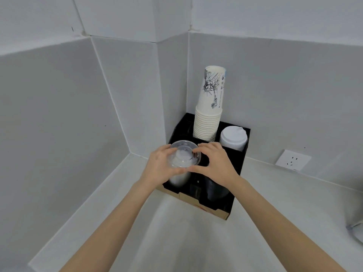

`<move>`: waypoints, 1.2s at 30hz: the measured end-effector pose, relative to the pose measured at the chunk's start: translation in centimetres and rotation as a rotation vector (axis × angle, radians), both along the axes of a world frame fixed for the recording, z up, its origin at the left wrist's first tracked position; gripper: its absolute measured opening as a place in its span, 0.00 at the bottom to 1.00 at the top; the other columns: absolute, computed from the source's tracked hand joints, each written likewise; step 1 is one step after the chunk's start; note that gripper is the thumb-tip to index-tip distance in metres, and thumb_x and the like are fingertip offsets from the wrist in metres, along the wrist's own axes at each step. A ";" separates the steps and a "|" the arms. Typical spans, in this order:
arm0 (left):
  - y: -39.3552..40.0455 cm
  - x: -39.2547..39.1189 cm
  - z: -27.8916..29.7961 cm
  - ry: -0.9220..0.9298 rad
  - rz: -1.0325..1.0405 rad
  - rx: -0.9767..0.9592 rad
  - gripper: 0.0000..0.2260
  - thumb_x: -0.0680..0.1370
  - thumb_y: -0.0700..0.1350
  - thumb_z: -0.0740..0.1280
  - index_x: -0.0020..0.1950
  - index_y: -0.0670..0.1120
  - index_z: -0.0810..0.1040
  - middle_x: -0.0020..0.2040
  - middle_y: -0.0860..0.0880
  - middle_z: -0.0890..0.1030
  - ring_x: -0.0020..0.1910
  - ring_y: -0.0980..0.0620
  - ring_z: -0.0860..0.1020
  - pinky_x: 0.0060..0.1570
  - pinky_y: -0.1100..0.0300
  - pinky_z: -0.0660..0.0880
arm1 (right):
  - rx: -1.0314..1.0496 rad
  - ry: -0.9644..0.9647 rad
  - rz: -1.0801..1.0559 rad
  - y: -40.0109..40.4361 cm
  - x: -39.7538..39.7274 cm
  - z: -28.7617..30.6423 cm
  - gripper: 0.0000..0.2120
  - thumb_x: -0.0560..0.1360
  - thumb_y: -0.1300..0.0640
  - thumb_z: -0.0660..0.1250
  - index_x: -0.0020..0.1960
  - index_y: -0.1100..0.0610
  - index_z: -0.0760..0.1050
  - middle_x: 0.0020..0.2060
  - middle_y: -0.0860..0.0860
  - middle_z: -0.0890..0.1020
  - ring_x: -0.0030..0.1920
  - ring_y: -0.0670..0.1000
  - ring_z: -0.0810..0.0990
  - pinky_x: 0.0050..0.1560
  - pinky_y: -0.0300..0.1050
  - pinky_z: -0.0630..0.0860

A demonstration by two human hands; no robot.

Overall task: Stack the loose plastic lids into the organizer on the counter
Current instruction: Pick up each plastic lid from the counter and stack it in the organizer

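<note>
A black organizer (238,165) with a cardboard front stands in the counter's corner. Over its front left compartment, a stack of clear plastic lids (183,154) is held between both hands. My left hand (160,165) grips the stack's left side, fingers curled round the rim. My right hand (213,162) pinches the stack's right side with thumb and fingers. The stack's lower part (179,179) reaches down into the compartment. Dark lids (216,190) fill the front right compartment, partly hidden by my right wrist.
A tall stack of white paper cups (210,107) rises from the back middle compartment. White cup lids (233,137) sit in the back right one. A wall socket (293,160) is on the right wall. A grey object (356,231) shows at the right edge.
</note>
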State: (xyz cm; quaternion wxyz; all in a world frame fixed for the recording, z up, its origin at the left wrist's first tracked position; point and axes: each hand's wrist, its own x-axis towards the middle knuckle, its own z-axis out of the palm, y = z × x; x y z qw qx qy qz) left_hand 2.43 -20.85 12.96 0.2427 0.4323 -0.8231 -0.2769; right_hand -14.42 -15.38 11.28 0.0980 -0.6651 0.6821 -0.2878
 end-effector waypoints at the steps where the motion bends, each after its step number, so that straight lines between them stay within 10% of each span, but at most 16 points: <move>1: -0.4 0.2 -0.2 0.005 0.010 0.006 0.28 0.61 0.48 0.77 0.59 0.43 0.75 0.60 0.42 0.77 0.54 0.47 0.76 0.49 0.70 0.64 | 0.006 -0.004 0.004 -0.6 0.1 -0.3 0.27 0.63 0.42 0.74 0.58 0.53 0.76 0.59 0.51 0.79 0.60 0.53 0.70 0.64 0.49 0.67; 5: -1.7 0.5 -1.2 0.007 0.038 0.041 0.27 0.61 0.49 0.77 0.58 0.44 0.76 0.59 0.42 0.78 0.53 0.49 0.75 0.44 0.72 0.62 | 0.049 -0.007 0.014 -2.5 0.3 -1.8 0.32 0.59 0.31 0.64 0.56 0.51 0.77 0.55 0.49 0.81 0.58 0.52 0.71 0.61 0.52 0.70; 18: -3.7 -0.2 -4.9 -0.039 0.087 0.104 0.29 0.62 0.49 0.77 0.57 0.38 0.74 0.58 0.37 0.78 0.57 0.41 0.74 0.54 0.56 0.68 | 0.227 0.214 0.032 -5.2 0.3 -4.3 0.27 0.67 0.39 0.68 0.60 0.52 0.72 0.60 0.49 0.78 0.62 0.53 0.69 0.66 0.53 0.59; 24: -4.0 -0.1 -5.8 -0.049 0.072 0.132 0.31 0.62 0.48 0.77 0.61 0.40 0.72 0.64 0.40 0.73 0.63 0.44 0.71 0.50 0.73 0.58 | 0.231 0.250 0.035 -5.0 0.3 -4.4 0.26 0.68 0.40 0.68 0.60 0.53 0.72 0.59 0.50 0.78 0.62 0.54 0.68 0.66 0.52 0.59; 36: -3.7 0.2 -7.0 -0.061 0.122 0.123 0.29 0.62 0.48 0.77 0.59 0.43 0.73 0.61 0.41 0.72 0.62 0.43 0.69 0.57 0.61 0.63 | 0.259 0.384 0.079 -4.7 0.8 -4.3 0.26 0.70 0.42 0.66 0.64 0.52 0.69 0.61 0.53 0.74 0.65 0.55 0.65 0.66 0.52 0.60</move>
